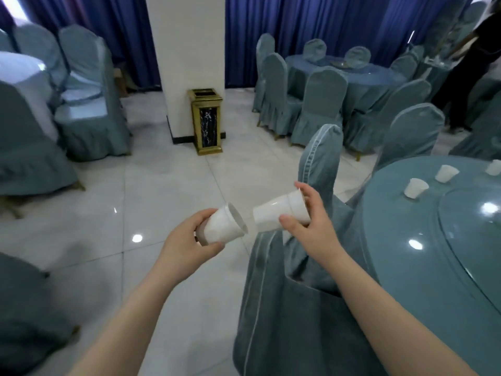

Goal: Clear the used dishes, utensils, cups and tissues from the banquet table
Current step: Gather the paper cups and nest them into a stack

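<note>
Looking largest first: tiled floor [168, 185] fills the centre and left of the frame, glossy, with light spots. Banquet table [401, 240] sits at the right edge, blue-grey top with a raised round turntable [477, 240] on it. Covered chair [306, 280] stands just beside the table's left rim, in the lower centre-right, under your right forearm. White pillar [189, 50] is at upper centre, blue curtains [311, 23] behind it, more covered chairs and a second table [360, 74] at upper right. Gold-trimmed bin [207, 123] stands on the floor, touching the pillar's base.

Your left hand [187, 245], centre frame, is closed around a white cup [226, 226] lying on its side, mouth facing right, fingers wrapped round the base end. Your right hand [311, 218] pinches a stacked pair of cups [282, 213], thumb below, fingers on top near the rim end, base pointing left at the other cup's mouth. The two are near each other but apart, over the floor, left of the table.

Three loose cups [414, 188] stand on the tabletop at mid right, along the rim beside the turntable; the rightmost is cut off by the frame edge.
</note>
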Motion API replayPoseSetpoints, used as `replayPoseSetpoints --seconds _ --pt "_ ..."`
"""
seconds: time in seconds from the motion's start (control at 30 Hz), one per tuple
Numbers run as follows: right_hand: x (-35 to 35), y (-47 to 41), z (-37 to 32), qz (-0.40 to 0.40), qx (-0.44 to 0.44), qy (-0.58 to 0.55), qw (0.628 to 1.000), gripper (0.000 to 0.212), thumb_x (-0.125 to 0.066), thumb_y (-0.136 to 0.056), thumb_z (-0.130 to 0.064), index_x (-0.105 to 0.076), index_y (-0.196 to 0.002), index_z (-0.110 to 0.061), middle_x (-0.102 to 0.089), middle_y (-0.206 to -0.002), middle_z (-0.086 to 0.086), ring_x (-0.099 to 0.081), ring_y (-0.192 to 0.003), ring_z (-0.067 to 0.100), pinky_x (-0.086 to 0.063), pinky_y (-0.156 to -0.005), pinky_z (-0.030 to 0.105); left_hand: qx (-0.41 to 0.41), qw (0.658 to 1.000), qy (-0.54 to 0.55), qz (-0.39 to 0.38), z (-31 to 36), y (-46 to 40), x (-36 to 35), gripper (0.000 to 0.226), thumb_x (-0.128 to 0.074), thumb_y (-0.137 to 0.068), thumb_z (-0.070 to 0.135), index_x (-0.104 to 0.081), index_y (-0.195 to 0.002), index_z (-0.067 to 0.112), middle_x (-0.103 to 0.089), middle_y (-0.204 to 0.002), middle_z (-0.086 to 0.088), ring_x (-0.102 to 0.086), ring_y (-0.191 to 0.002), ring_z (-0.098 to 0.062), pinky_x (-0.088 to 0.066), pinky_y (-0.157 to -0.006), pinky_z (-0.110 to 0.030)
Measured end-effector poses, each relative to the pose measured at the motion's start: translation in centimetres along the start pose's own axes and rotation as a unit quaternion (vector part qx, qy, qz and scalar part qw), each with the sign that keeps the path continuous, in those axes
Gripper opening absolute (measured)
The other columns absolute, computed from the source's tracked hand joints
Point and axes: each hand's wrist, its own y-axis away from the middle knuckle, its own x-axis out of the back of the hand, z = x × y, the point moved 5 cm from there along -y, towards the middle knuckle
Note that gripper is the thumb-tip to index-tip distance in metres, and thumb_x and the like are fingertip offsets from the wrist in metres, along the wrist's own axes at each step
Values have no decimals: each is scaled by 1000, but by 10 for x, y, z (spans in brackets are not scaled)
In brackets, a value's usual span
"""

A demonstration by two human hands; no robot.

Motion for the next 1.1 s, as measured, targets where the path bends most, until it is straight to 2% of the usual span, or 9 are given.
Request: replayPoseSetpoints --seconds 0.13,0.3,0.47,0.57,0.67,0.8,0.87,0.93,1.1 --pt "-94 1 -35 -68 13 -20 997 66 -73 -75 -32 -37 -127 -49 -51 -117 -4 -60 -85 -3 -51 -68 15 -1 1000 -22 3 -34 28 60 62 -77 -68 16 -58 -123 36 -62 -113 19 -57 -101 -2 -47 -83 -22" --pt "-193 5 -51 -171 -13 -9 985 61 -67 -77 -33 -35 -124 -52 -49 -113 -11 -57 -84 -8 -49 -70 14 0 999 -39 9 -60 49 119 61 -77 -68 19 -58 -123 37 -62 -111 17 -57 -100 -2 -47 -87 -24" --pt "-253 -9 -52 -244 -42 -33 968 43 -47 -82 -63 -31 -122 -58 -41 -125 -15 -51 -111 5 -50 -93 29 35 998 -43 33 -90 47 164 63 -76 -65 29 -57 -124 39 -61 -110 21 -58 -101 -5 -50 -90 -34" --pt "-269 -26 -44 -246 -49 -30 967 54 -31 -75 -83 -32 -124 -58 -38 -135 -7 -46 -122 11 -48 -96 27 48 998 -42 17 -100 35 177 66 -72 -58 40 -58 -123 40 -64 -108 22 -60 -99 -4 -51 -89 -35" --pt "-285 -47 -34 -239 -58 -38 968 41 -31 -87 -66 -35 -125 -51 -46 -122 -15 -52 -108 -1 -47 -85 15 61 997 -43 2 -113 12 191 61 -79 -62 34 -61 -120 40 -67 -105 22 -62 -96 -2 -52 -88 -35" --pt "-299 -91 -9 -235 -80 -50 967 38 -32 -89 -62 -31 -126 -54 -46 -119 -29 -49 -108 -11 -41 -89 9 68 997 -42 -14 -129 -41 201 58 -82 -65 23 -63 -118 38 -69 -105 19 -64 -95 -3 -52 -89 -32" --pt "-295 -125 6 -231 -83 -57 968 44 -32 -86 -69 -30 -129 -56 -42 -127 -36 -42 -120 -11 -36 -99 12 58 997 -52 -27 -132 -80 198 57 -82 -67 26 -63 -119 38 -68 -104 20 -63 -94 -1 -51 -87 -28" --pt "-282 -164 25 -222 -82 -58 970 57 -32 -81 -77 -29 -134 -56 -35 -143 -27 -34 -134 -4 -32 -108 23 46 997 -53 -40 -132 -127 191 56 -81 -68 26 -63 -119 38 -68 -103 21 -62 -92 1 -51 -84 -24" --pt "-213 -264 81 -140 -146 -72 977 47 -27 -92 -62 -38 -135 -45 -45 -142 -15 -46 -124 -4 -41 -101 24 30 999 -9 -31 -119 -254 168 49 -81 -70 20 -62 -107 45 -68 -96 20 -61 -84 4 -46 -68 -9"
